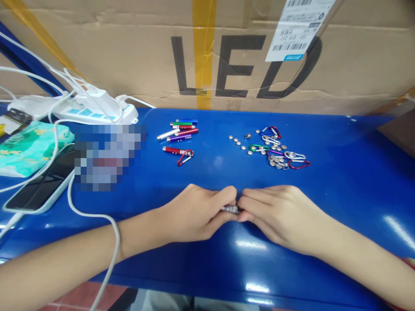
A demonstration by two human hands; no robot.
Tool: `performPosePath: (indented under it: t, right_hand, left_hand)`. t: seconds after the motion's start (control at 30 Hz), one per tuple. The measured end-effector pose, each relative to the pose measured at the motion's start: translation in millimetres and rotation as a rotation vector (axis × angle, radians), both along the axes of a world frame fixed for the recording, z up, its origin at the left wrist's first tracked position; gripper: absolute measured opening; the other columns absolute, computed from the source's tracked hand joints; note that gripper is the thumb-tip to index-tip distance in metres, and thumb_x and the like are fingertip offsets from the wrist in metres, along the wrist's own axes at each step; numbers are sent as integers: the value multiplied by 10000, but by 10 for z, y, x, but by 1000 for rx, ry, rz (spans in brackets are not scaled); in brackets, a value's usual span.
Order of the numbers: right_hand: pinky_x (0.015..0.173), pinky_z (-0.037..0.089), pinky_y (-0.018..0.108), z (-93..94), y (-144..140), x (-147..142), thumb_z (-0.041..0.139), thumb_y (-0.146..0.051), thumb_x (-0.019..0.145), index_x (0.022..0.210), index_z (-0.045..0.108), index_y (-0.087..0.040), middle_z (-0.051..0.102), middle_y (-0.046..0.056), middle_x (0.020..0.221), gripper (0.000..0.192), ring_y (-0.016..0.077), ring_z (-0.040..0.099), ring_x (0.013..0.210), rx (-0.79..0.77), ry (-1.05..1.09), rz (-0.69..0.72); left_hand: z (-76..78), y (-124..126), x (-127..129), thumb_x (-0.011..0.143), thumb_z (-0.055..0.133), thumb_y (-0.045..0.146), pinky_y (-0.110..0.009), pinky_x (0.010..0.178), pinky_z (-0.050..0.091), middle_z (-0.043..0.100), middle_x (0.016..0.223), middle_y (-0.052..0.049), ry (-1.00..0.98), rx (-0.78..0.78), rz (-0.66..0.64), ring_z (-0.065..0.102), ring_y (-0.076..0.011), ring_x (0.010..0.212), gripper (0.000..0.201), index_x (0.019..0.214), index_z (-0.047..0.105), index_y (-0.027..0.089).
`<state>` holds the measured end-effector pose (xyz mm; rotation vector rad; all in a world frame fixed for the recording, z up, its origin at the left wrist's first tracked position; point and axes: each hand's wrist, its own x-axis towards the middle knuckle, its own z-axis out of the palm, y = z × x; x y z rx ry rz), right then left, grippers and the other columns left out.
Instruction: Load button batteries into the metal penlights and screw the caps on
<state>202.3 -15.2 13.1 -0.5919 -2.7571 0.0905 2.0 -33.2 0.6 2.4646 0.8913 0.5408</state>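
Short silver-grey metal tube with dark printed lettering: I find it just below the centre of the frame, between the two hands and mostly covered by fingers.

At the far left I see a teal-and-green patterned plastic packet, a dark-screened phone in a pale case and, above them, a white plastic power strip trailing white cables. A pixelated patch beside the phone hides whatever lies there.

Left of centre, slim metal pens in blue, green, red, silver and purple lie bunched with no clips showing. Just below them, one red metal pen has a red carabiner clip at its right end.

The left hand pinches the tube between thumb and forefinger. The right hand has its fingertips closed on the tube's right end; they cover it, so I cannot tell whether a small part is pinched there too.

Right of centre, small round silver discs lie scattered beside and among loose coloured carabiner clips. I judge the work part-way: one pen has its clip, the tube is unfinished, and the loose clips and discs lie apart from any pen.
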Motion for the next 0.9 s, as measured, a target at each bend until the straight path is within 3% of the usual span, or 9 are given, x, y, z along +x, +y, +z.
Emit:
performPosePath:
  t: [0.13,0.3,0.53,0.63,0.77,0.9]
  right_hand:
    - [490,330,224,-13,-37,-28,256,-277,971,704,566,-160,590,9,625,425,92,520,507,-113,22,-38]
    - [484,324,213,56,14,-18,266,-368,966,670,551,-172,592,-6,609,455,86,534,509,-143,11,-131]
    - [572,414,267,81,386,209,443,-440,880,925,635,-202,653,66,931,310,203,611,797,156,47,-624]
    - [626,454,324,-9,534,294,489,-427,849,1004,629,-192,642,86,977,315,259,601,877,182,-26,-687]
    - [678,476,338,-90,577,272,467,-414,861,1003,639,-215,639,66,989,299,245,602,908,83,25,-682]
    - [689,475,318,-8,566,258,453,-407,871,952,661,-231,647,49,986,284,214,610,882,-1,118,-686]
  left_hand:
    - [-19,2,4,989,261,262,-245,459,253,501,637,31,-15,44,-19,529,-137,535,224,782,300,186]
    - [-19,-2,7,989,337,324,-210,446,260,494,622,52,-87,-26,67,496,-116,488,215,828,352,184]
    - [31,-14,26,957,440,327,-184,467,272,467,570,75,-85,-98,121,461,-98,459,151,884,441,195]
    - [16,-11,27,954,440,315,-191,484,267,472,580,74,-76,-71,127,463,-95,471,156,856,446,193]
    - [5,7,25,936,464,305,-188,478,251,459,581,77,-116,-84,182,440,-85,458,134,860,449,195]
    - [11,15,23,925,441,326,-190,473,243,423,550,72,-145,-110,203,399,-89,444,163,834,452,190]
